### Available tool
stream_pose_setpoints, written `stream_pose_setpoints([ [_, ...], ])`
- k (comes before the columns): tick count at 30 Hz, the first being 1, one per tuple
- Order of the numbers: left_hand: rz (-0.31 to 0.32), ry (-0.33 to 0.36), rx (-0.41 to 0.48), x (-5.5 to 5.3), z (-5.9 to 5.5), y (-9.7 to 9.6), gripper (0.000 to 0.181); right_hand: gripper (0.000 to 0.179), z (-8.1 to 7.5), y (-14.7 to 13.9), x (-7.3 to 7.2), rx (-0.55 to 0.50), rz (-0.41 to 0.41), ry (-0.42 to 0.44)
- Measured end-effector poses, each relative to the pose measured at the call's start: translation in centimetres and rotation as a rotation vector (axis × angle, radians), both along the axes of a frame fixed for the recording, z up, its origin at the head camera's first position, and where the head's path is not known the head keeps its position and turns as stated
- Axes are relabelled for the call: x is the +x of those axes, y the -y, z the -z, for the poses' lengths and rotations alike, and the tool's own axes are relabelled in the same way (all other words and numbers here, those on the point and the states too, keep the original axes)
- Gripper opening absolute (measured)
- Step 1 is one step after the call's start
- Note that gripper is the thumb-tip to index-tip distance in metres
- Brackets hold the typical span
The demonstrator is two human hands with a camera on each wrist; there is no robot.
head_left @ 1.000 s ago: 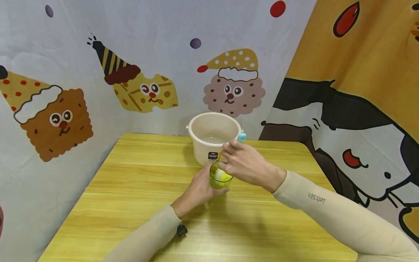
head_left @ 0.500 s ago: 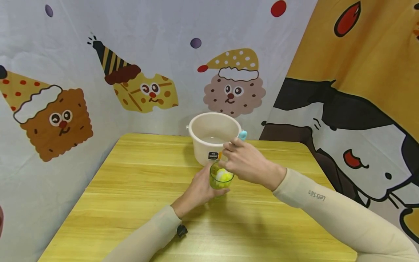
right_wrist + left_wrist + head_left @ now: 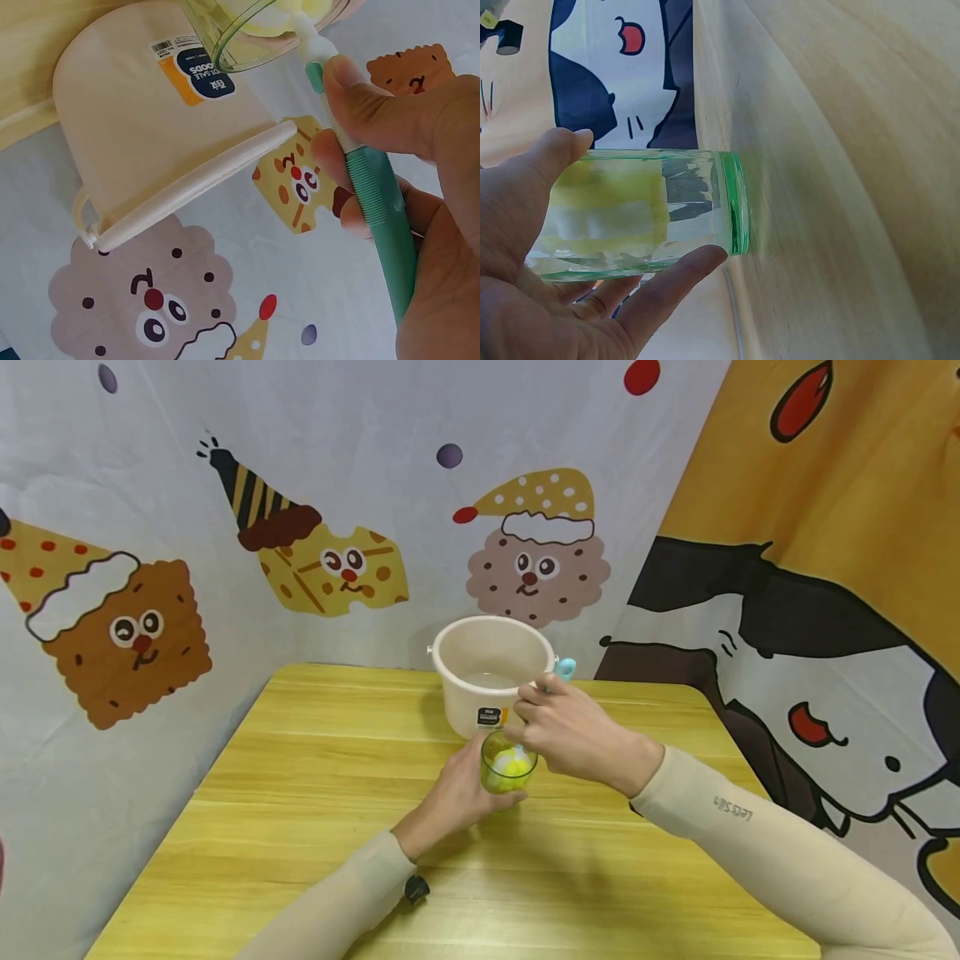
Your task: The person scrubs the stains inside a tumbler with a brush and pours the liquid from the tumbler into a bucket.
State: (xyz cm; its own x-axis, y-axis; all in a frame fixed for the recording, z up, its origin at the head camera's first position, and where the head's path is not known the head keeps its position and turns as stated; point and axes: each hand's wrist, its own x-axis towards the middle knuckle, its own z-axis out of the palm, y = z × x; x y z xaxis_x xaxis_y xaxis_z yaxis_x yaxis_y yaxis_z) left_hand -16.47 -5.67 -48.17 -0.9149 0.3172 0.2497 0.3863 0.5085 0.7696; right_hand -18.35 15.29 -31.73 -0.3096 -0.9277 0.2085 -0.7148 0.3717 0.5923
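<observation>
Drinking glass (image 3: 694, 180), one, clear with a green tint, thick at the base: near the middle of the worktop (image 3: 315, 777), mouth upward in the head view; whether the base touches the wood cannot be told. Left hand (image 3: 453, 789): grasping the glass, thumb on one side of the wall and fingers on the other, little finger near the base.

Sponge-headed brush (image 3: 379, 202), one, green-and-white handle with a ribbed collar: its sponge head (image 3: 513, 764), yellow with white, sits inside the glass; the handle slants out over the rim. Right hand (image 3: 570, 735): grasping the handle, thumb laid along it, fingers curled beneath; the handle's tip shows beyond the knuckles.

Bucket (image 3: 463, 697), one, cream plastic, upright on the worktop, just beyond the glass; black-and-orange label (image 3: 491, 717) on the near wall, side lugs below the rim.

Sleeves, a pair, pale beige; the right sleeve (image 3: 757, 827) bears dark lettering, the left sleeve (image 3: 337, 893) has a small black fitting (image 3: 416, 889) beside it.

Backdrop cloth (image 3: 360, 410), white, printed with a cheese wedge and two biscuits in party hats; at right, orange cloth with a black-and-white cartoon animal.
</observation>
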Motion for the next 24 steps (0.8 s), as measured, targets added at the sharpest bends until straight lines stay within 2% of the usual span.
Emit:
stream_pose_setpoints([
  [6, 0.0, 0.01, -0.006, 0.08, -0.15, -0.02, 0.098, 0.024, 0.06, -0.19, 0.19, -0.016, -0.008, -0.003],
  [12, 0.001, 0.017, -0.008, 0.09, -0.2, -0.03, 0.097, 0.03, 0.21, -0.29, 0.34, -0.03, -0.025, -0.012],
  [24, 0.014, -0.005, -0.02, 0.1, -0.11, 0.01, 0.097, 0.032, 0.79, -0.57, 0.78, -0.055, -0.054, -0.051],
])
